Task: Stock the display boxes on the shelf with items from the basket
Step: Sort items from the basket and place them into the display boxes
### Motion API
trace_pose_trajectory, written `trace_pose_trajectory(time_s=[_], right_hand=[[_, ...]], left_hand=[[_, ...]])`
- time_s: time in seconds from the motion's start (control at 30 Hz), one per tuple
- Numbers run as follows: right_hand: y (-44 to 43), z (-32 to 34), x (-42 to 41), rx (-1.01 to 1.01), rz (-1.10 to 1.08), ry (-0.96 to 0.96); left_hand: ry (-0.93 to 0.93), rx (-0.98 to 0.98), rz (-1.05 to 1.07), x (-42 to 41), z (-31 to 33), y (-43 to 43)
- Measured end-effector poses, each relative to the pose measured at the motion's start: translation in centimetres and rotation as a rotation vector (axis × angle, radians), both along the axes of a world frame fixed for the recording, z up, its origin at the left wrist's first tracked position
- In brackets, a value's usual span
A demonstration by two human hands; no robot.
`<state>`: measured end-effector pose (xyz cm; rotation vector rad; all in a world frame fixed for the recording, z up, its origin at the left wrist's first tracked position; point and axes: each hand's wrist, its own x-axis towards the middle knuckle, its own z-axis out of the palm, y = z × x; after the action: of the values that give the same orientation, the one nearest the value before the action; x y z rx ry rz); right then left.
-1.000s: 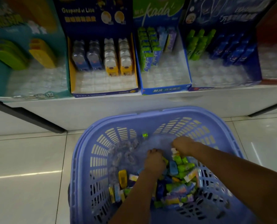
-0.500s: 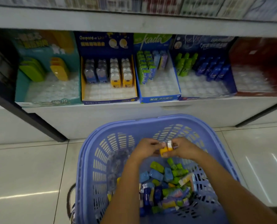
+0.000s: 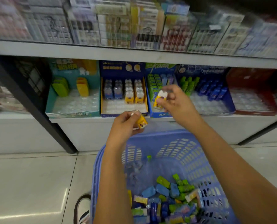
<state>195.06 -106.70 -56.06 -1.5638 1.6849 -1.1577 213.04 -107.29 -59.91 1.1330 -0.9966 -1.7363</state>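
**Two fingertip pinches over a gap**

The left hand pinches a small yellow piece in curled fingertips, just above the far rim of the basket. The right hand pinches a yellow-and-white piece higher and farther, in front of the blue box.

Both grips are fingertip-only on small, smooth-looking things, so either piece could slip. A drop from the left hand probably lands back among the loose stock. One from the right hand could bounce off the shelf onto the floor.

The matching yellow rows stand in the navy box, to the left of where the right hand hovers. Setting the piece straight down would likely put it in the wrong box.

Those rows stand upright and close together. A careless knuckle could tip several forward into the bare front of the tray. Working both hands at once raises that chance.
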Motion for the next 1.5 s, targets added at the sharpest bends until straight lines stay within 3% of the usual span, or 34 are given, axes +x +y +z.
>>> trace_pose_trajectory(time_s=[0.23, 0.43, 0.67, 0.83, 0.97, 1.03, 1.13, 1.2, 1.33, 1.43, 1.5], right_hand=[[-4.4, -1.1, 2.7, -0.061, 0.112, 0.440], [-5.0, -1.5, 3.0, 0.014, 0.166, 0.481], [-4.3, -2.2, 3.2, -0.139, 0.112, 0.575], [-4.1, -3.3, 2.9, -0.323, -0.050, 1.056], [-4.1, -2.8, 2.9, -0.245, -0.044, 1.277], [-3.6, -2.6, 2.7, -0.155, 0.054, 1.185], [-1.8, -2.1, 3.3, -0.097, 0.306, 0.721], [-0.8, -1.5, 4.1, -0.149, 0.330, 0.512], [-1.1, -0.2, 5.0, -0.195, 0.225, 0.440], [-2.9, 0.5, 5.1, -0.199, 0.130, 0.411], [-4.1, 0.6, 5.4, -0.187, 0.113, 0.424]], left_hand=[[0.006, -0.088, 0.141, 2.2, -0.1, -0.7], [-0.059, -0.131, 0.155, 2.9, -0.9, -1.0], [-0.082, -0.145, 0.187, 2.7, -1.1, -1.2], [-0.082, -0.160, 0.183, 2.8, -1.2, -1.2], [-0.086, -0.158, 0.191, 2.4, -0.9, -1.1], [-0.116, -0.204, 0.205, 2.2, -0.7, -1.0], [-0.193, -0.335, 0.199, 1.9, -0.5, -0.9], [-0.229, -0.406, 0.171, 1.9, -0.2, -0.8], [-0.242, -0.463, 0.190, 1.8, 0.1, -0.8], [-0.587, -0.575, 0.224, 1.7, -0.2, -1.0], [-0.837, -0.611, 0.085, 1.6, -0.8, -1.2]])
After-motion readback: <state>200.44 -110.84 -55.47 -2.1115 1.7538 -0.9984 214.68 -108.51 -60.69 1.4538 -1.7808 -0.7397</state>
